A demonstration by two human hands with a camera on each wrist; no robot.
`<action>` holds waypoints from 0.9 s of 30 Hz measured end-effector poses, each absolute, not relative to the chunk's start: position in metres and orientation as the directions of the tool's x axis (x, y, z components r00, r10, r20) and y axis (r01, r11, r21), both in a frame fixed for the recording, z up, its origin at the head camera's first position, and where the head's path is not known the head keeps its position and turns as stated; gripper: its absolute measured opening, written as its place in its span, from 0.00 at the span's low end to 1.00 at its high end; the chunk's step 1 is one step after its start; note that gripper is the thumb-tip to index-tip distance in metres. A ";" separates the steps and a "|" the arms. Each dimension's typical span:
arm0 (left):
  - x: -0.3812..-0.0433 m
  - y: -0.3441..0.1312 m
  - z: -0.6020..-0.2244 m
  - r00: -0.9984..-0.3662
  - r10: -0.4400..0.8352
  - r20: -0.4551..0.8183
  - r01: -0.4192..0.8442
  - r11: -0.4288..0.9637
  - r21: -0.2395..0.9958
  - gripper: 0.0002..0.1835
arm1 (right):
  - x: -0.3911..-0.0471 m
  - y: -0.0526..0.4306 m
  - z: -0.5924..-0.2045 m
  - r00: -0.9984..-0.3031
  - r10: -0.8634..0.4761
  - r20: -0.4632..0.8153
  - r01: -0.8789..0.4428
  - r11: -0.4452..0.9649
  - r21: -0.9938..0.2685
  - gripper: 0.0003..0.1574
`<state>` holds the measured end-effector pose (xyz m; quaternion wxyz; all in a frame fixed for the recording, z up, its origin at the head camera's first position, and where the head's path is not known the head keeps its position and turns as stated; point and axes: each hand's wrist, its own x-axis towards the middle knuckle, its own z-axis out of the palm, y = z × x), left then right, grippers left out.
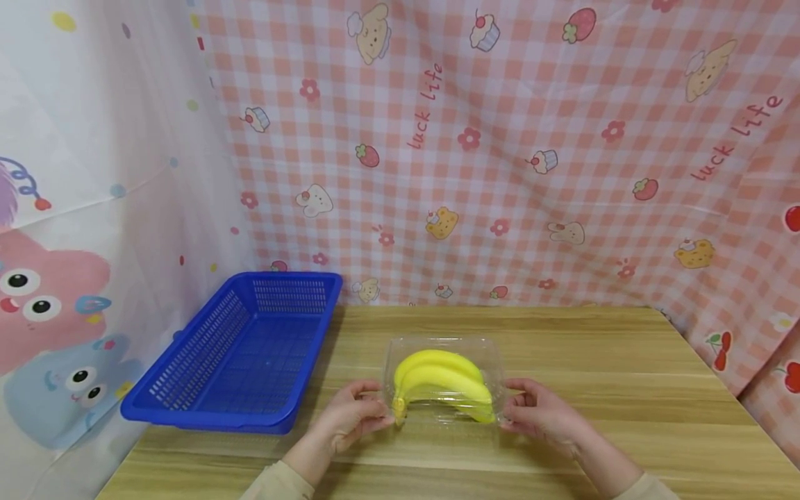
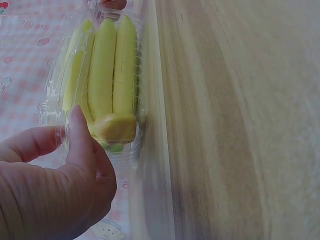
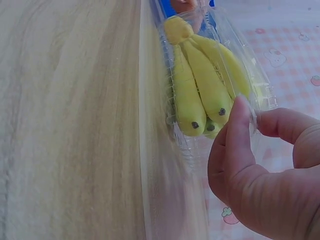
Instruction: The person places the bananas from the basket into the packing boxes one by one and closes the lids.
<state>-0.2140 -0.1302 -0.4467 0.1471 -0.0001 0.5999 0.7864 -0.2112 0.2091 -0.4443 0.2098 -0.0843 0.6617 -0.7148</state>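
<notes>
A bunch of yellow bananas point(image 1: 444, 375) lies inside a clear plastic clamshell box point(image 1: 450, 344) at the front middle of the table. The left hand point(image 1: 356, 415) pinches the box's left edge between thumb and fingers, beside the stem end of the bunch point(image 2: 115, 127). Opposite it, the right hand point(image 1: 542, 417) pinches the right edge, close to the dark banana tips point(image 3: 195, 125). In both wrist views the thumb presses on the thin plastic rim. The lid lies over the fruit.
A blue plastic basket point(image 1: 294, 420) with slotted walls stands left of the box. Underneath is a wood-grain table point(image 1: 594, 368). A pink checked cloth point(image 1: 475, 180) hangs behind, and a white patterned curtain point(image 1: 150, 229) is at the left.
</notes>
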 end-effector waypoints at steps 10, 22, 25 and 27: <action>-0.213 -0.130 -0.447 -0.958 0.225 -0.179 -0.233 -0.245 0.941 0.28 | -0.209 0.206 -0.447 -0.914 -0.378 -0.149 0.162 -0.002 -0.987 0.45; -0.214 -0.130 -0.448 -0.959 0.226 -0.169 -0.220 -0.220 0.951 0.28 | -0.210 0.204 -0.447 -0.933 -0.337 -0.128 0.131 0.013 -0.991 0.43; -0.214 -0.131 -0.448 -0.958 0.231 -0.170 -0.216 -0.192 0.957 0.29 | -0.210 0.205 -0.446 -0.929 -0.346 -0.129 0.132 0.014 -0.991 0.43; -0.214 -0.132 -0.447 -0.960 0.223 -0.168 -0.205 -0.158 0.966 0.30 | -0.209 0.206 -0.445 -0.927 -0.351 -0.133 0.131 0.030 -0.991 0.42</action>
